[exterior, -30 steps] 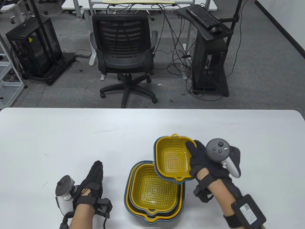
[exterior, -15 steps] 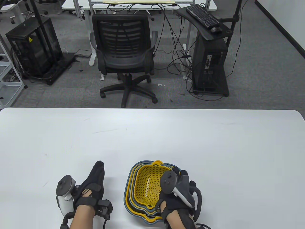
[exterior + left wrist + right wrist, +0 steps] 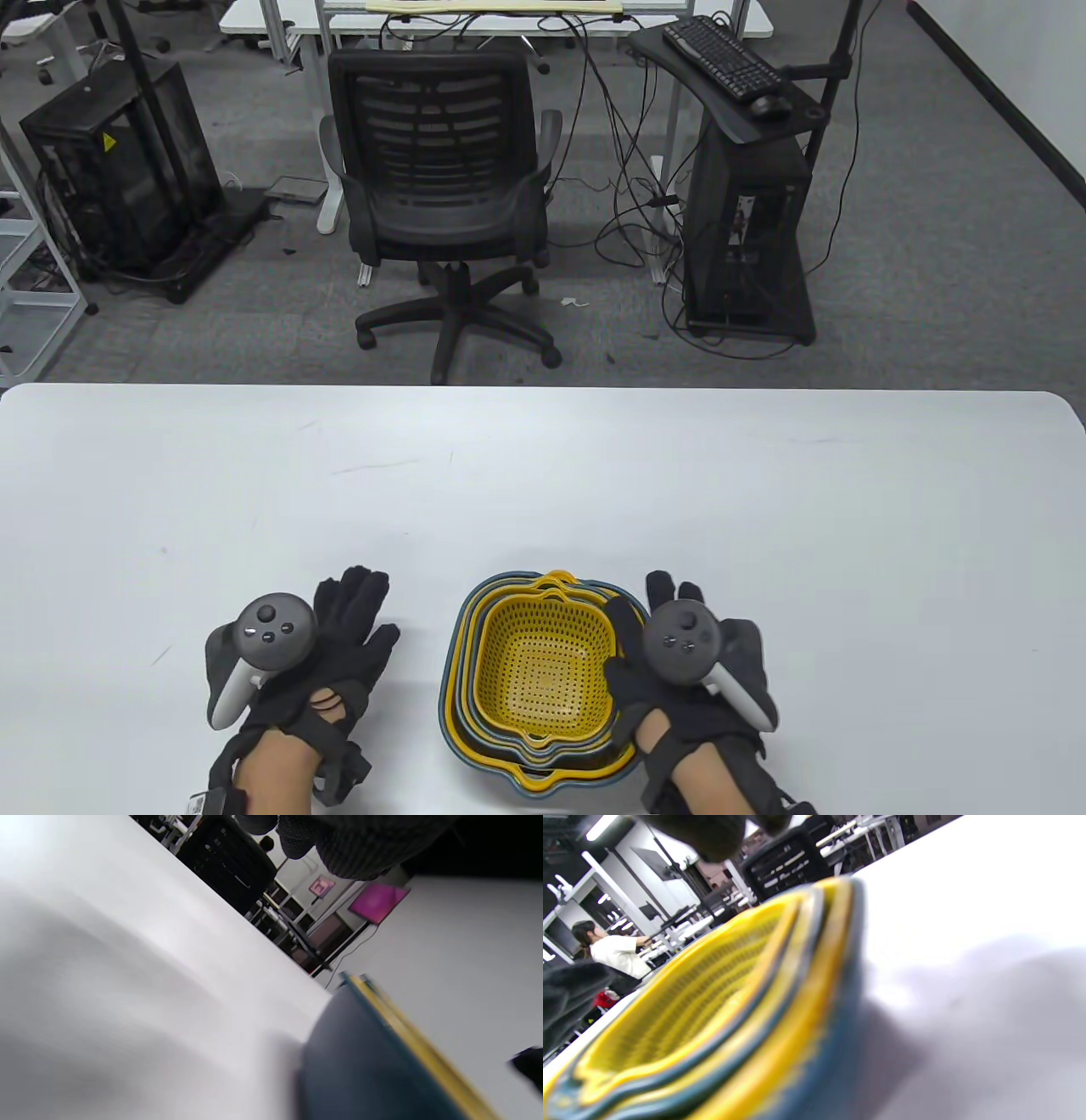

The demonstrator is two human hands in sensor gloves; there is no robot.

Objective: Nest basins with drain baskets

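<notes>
Though blurred, stack's (image 3: 538, 675) right rim hand-hidden.

We record a nested stack (image 3: 536, 675) of alternating yellow and dark blue-grey layers. The innermost yellow drain basket (image 3: 543, 671) carries a regular grid of small perforations across floor and walls. In the left wrist view the outermost basin (image 3: 360, 1065) shows a plain dark blue wall under a yellow rim stripe. Both hands, left hand (image 3: 327, 658) and right hand (image 3: 679, 679), wear black knit gloves. Each tracker (image 3: 271, 632) is dark grey with a white handle. The table (image 3: 543, 475) is plain white.
</notes>
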